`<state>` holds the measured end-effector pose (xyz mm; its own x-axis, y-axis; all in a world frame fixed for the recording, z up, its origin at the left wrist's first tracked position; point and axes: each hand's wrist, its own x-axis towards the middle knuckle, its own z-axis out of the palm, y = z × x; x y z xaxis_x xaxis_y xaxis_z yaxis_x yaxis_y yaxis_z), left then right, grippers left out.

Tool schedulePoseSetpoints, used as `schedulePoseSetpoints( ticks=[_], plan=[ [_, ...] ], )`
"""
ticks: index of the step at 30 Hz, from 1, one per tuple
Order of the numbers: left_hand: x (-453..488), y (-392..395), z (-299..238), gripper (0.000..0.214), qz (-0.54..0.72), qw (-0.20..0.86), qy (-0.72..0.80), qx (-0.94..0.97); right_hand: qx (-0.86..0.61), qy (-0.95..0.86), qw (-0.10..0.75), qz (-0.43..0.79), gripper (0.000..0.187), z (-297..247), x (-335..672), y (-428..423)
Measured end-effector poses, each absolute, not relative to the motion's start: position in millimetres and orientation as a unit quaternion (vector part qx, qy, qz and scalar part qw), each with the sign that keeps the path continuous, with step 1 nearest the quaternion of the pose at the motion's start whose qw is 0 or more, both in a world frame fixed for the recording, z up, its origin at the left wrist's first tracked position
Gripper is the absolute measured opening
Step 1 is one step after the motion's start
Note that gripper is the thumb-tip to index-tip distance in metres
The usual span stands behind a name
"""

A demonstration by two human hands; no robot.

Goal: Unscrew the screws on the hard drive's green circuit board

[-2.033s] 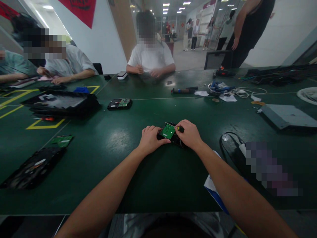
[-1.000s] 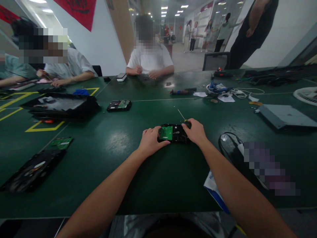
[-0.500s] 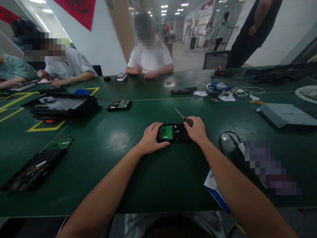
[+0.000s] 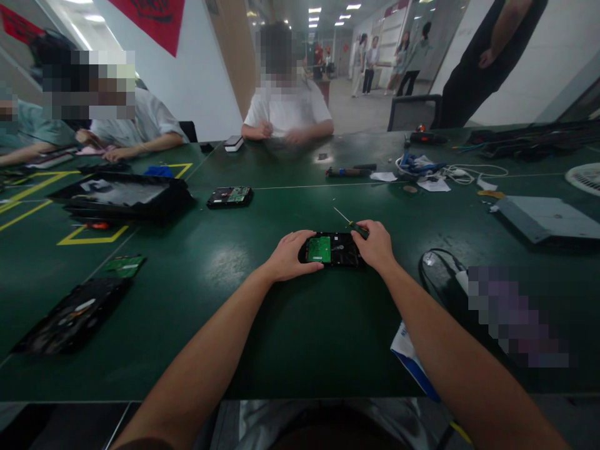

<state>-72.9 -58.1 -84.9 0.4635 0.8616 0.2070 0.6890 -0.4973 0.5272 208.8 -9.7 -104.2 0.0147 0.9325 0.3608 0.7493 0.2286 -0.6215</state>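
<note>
A black hard drive (image 4: 344,250) with a green circuit board on its upper face lies flat on the green table in front of me. My left hand (image 4: 293,255) grips its left end, thumb along the near edge and fingers on the far one. At the opposite end my right hand (image 4: 375,244) holds a screwdriver (image 4: 360,230) with a dark handle, its thin shaft pointing up and left, away from the drive. The right fingers also seem to touch the drive's right end; the fingertips there are partly hidden.
Another hard drive (image 4: 229,197) lies farther back left, near a black tray (image 4: 122,197). A dark drive part (image 4: 75,315) and a loose green board (image 4: 125,266) sit at left. On the right are a grey metal box (image 4: 548,219) and tangled cables (image 4: 422,167). Co-workers sit opposite.
The whole view has shifted slightly. Both hands keep their places on the hard drive, and the screwdriver stays in my right hand at much the same angle.
</note>
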Motion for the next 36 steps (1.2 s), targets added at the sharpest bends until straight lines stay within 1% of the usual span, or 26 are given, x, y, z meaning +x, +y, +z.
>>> schedulePoseSetpoints(
  ticks=[4,8,12,16,24,30,36],
  plan=[
    [-70,-61,-84,0.087,0.235,0.176,0.459,0.839,-0.603,-0.699,0.367,0.117,0.023,-106,209,-8],
    [-63,-67,-84,0.087,0.240,0.168,0.480,0.827,-0.593,-0.698,0.387,0.106,0.024,-110,210,-4],
    [-61,-71,-84,0.091,0.236,0.181,0.489,0.820,-0.597,-0.681,0.411,0.109,0.025,-112,211,-2],
    [-65,-72,-82,0.094,0.231,0.198,0.471,0.828,-0.594,-0.682,0.411,0.112,0.024,-110,212,-3],
    [-66,-72,-81,0.080,0.229,0.196,0.459,0.836,-0.594,-0.685,0.405,0.113,0.024,-107,212,-5],
    [-66,-72,-82,0.081,0.229,0.197,0.460,0.835,-0.602,-0.673,0.417,0.108,0.023,-102,212,-8],
    [-69,-70,-84,0.081,0.227,0.201,0.455,0.837,-0.582,-0.671,0.451,0.088,0.025,-94,211,-14]
  ],
)
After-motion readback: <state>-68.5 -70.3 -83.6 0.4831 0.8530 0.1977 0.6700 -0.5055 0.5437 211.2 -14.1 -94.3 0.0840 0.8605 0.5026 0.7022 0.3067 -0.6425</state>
